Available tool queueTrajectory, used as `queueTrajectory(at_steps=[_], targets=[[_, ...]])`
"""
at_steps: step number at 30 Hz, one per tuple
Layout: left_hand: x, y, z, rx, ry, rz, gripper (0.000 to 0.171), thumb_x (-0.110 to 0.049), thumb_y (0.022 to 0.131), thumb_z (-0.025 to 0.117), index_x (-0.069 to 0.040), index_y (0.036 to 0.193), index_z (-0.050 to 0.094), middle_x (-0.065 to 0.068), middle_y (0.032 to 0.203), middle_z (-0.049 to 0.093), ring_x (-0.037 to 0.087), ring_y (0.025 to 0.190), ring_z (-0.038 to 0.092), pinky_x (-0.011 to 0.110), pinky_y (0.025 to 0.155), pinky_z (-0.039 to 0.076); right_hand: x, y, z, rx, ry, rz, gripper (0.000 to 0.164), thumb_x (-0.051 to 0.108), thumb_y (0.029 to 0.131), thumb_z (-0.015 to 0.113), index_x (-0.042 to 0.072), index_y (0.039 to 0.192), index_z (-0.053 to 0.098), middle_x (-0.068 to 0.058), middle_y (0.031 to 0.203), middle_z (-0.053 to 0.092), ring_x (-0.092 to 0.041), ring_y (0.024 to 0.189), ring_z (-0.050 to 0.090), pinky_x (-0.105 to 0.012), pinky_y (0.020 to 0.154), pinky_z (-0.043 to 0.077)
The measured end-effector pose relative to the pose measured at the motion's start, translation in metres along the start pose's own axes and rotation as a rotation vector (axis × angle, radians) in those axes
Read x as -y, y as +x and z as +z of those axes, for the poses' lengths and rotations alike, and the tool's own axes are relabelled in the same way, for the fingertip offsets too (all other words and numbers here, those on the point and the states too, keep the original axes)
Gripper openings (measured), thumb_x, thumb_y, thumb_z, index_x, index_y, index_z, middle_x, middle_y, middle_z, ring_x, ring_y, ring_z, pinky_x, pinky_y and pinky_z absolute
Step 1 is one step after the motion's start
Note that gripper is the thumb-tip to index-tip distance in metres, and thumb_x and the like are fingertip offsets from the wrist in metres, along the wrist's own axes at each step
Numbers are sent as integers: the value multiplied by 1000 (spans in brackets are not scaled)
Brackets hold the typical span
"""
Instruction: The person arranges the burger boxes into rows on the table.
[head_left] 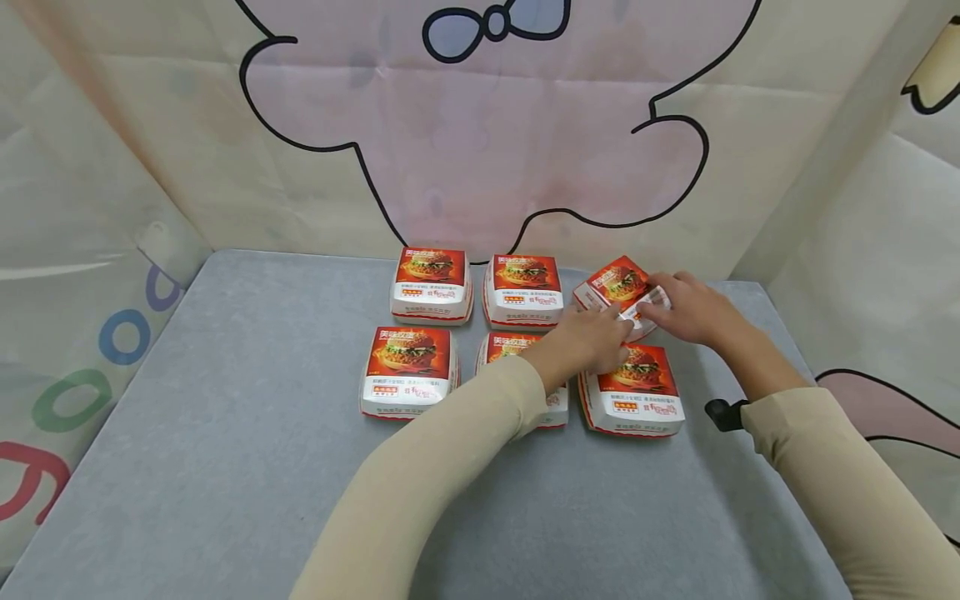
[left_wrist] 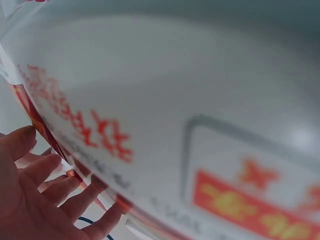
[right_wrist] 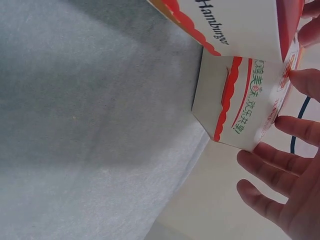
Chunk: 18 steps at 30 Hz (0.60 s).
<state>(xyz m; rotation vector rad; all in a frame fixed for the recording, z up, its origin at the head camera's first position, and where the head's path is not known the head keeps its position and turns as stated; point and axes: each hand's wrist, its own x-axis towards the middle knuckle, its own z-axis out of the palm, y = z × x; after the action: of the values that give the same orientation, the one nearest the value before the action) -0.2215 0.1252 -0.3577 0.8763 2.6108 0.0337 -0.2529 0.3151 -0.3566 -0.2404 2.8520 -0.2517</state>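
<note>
Several red-and-white cardboard burger boxes stand on the table in two rows. The back right burger box point(head_left: 617, 282) sits turned at an angle to the others. In the head view my right hand point(head_left: 693, 310) lies at its right side, with fingertips touching it. My left hand point(head_left: 590, 340) reaches to its near left side, above the front right burger box point(head_left: 637, 396), and partly covers the front middle burger box point(head_left: 510, 343). Fingers of both hands look fairly straight in the wrist views. A printed box side point(right_wrist: 245, 95) shows under the right fingertips.
The back left burger box point(head_left: 431, 286), back middle burger box point(head_left: 523, 292) and front left burger box point(head_left: 408, 372) stand beside them. A grey cloth covers the table point(head_left: 247, 442). Printed curtains point(head_left: 480, 167) hang behind and at both sides.
</note>
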Motion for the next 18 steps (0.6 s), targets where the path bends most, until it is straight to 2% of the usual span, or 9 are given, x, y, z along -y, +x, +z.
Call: queueTrajectory(at_steps=[5, 9, 14, 18], targets=[[3, -1, 1, -16, -2, -1, 55, -50, 104, 40, -34, 156, 33, -7, 165, 19, 14, 149, 24, 44, 117, 26, 1, 0, 0, -10, 3, 8, 62, 43, 100, 52, -1, 141, 41, -38, 138, 38, -55, 119, 44, -73, 91, 40], [4, -3, 0, -30, 2, -5, 55, -49, 104, 41, -31, 155, 35, -5, 162, 25, 14, 146, 29, 43, 116, 28, -1, 2, 1, -18, 28, 14, 61, 40, 102, 49, 1, 146, 35, -38, 139, 34, -56, 119, 42, -73, 92, 38], [5, -3, 0, -38, 16, -3, 54, -49, 104, 40, -29, 154, 37, -2, 157, 33, 15, 144, 33, 42, 116, 29, -3, 4, 4, -9, 82, -40, 65, 30, 103, 50, 3, 155, 24, -38, 149, 27, -57, 132, 31, -75, 100, 30], [5, -2, 1, -54, 35, -3, 51, -48, 104, 40, -27, 151, 42, -1, 150, 39, 15, 136, 43, 42, 113, 33, -4, 5, 6, 15, 79, -61, 65, 29, 103, 50, 1, 155, 24, -38, 150, 28, -57, 135, 28, -73, 103, 27]])
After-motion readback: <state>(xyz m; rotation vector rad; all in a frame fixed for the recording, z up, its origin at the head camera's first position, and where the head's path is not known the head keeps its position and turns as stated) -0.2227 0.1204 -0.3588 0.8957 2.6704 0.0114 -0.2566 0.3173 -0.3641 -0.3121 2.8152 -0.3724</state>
